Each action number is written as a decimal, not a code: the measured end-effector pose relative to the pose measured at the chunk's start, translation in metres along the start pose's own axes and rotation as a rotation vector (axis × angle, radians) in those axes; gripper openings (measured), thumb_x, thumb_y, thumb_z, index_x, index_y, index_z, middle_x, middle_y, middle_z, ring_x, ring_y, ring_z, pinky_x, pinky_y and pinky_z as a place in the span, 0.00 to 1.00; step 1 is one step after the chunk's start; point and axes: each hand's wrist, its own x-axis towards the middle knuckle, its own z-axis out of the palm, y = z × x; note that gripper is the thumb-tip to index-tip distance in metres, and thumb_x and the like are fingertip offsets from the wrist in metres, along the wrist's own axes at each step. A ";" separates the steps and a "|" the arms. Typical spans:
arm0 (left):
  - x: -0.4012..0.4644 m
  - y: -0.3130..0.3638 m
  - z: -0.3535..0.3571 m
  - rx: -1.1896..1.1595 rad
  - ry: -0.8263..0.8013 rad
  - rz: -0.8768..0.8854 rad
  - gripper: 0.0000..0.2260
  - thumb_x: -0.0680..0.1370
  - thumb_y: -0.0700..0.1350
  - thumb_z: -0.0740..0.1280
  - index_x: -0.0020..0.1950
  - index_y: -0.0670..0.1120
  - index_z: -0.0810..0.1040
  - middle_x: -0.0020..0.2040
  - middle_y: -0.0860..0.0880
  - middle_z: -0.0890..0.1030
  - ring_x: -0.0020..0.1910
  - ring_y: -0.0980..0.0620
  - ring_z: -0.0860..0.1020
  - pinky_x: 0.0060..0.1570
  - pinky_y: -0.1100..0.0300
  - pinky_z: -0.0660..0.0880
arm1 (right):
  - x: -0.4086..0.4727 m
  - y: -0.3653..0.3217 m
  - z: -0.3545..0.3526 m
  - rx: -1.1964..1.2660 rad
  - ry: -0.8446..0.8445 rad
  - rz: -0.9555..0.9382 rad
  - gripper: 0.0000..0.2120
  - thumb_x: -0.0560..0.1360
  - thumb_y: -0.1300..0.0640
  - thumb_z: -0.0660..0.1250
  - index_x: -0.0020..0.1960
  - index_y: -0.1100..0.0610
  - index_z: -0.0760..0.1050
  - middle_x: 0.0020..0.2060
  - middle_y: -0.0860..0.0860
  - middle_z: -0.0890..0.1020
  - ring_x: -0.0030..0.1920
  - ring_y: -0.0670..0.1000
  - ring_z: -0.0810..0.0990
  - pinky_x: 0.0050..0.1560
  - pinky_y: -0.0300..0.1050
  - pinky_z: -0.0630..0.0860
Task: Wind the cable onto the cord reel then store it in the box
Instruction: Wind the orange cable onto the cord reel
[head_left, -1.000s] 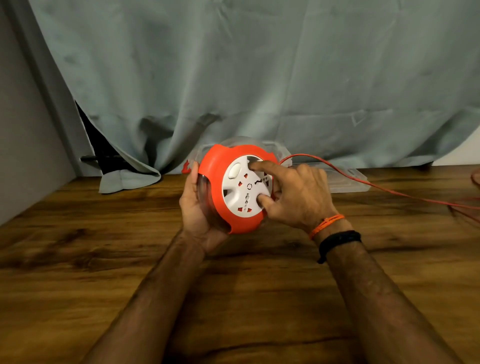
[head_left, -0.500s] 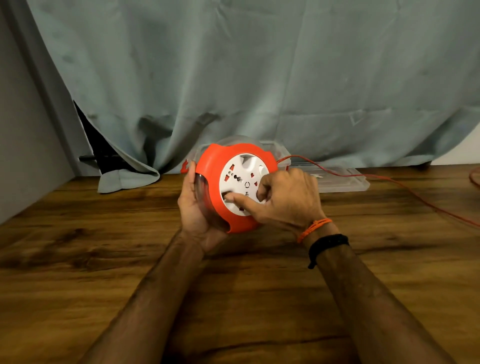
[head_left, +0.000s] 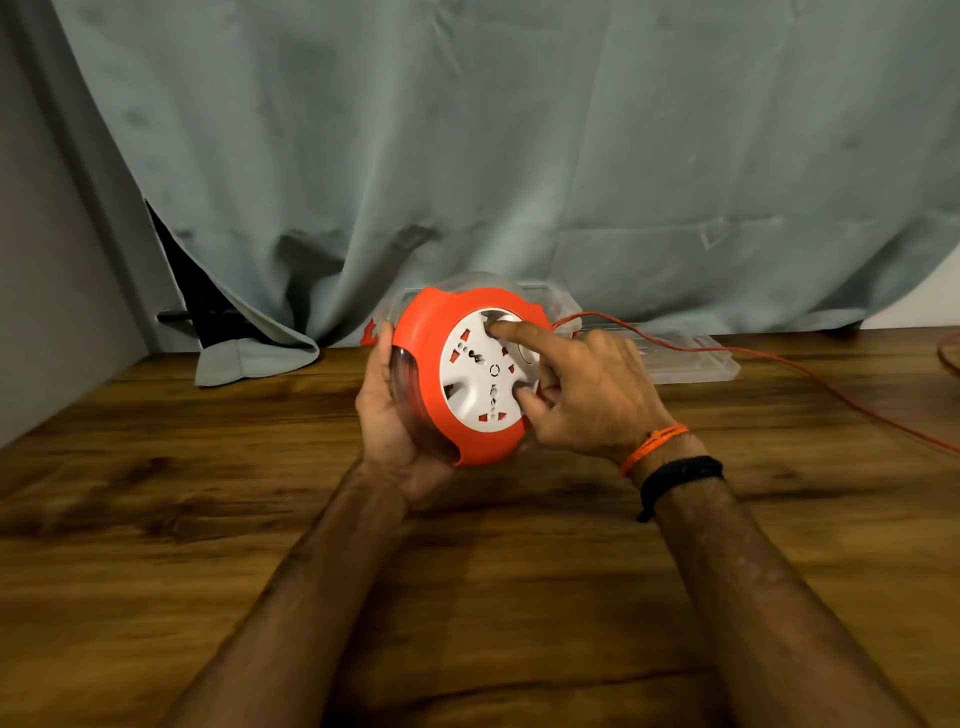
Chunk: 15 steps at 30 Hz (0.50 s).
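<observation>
Dim, warm indoor light falls from above and in front. The wooden table shows a soft sheen and faint shadows under the forearms. The curtain is evenly lit, with dark folds. Wide-angle bending curves the edges. Focus is fairly sharp centrally, with slight softness overall.
</observation>
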 end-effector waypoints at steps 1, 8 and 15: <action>0.000 0.000 0.001 0.009 0.007 -0.003 0.38 0.74 0.71 0.55 0.73 0.46 0.75 0.71 0.38 0.76 0.70 0.34 0.73 0.67 0.31 0.68 | 0.001 0.000 0.001 -0.013 0.000 0.000 0.31 0.69 0.50 0.66 0.72 0.41 0.66 0.35 0.52 0.80 0.42 0.58 0.79 0.48 0.53 0.77; -0.001 0.001 0.000 0.020 0.035 -0.029 0.38 0.75 0.72 0.52 0.74 0.47 0.73 0.71 0.38 0.75 0.71 0.33 0.72 0.67 0.26 0.64 | 0.001 0.001 0.003 -0.041 0.072 -0.011 0.29 0.69 0.47 0.67 0.70 0.39 0.68 0.35 0.50 0.83 0.42 0.57 0.81 0.48 0.51 0.76; 0.002 -0.002 0.002 0.047 0.028 0.011 0.39 0.73 0.69 0.58 0.75 0.44 0.70 0.72 0.36 0.73 0.72 0.34 0.71 0.72 0.32 0.61 | -0.002 0.000 0.012 -0.080 0.160 0.149 0.29 0.56 0.29 0.70 0.49 0.45 0.80 0.37 0.52 0.83 0.45 0.59 0.81 0.47 0.47 0.67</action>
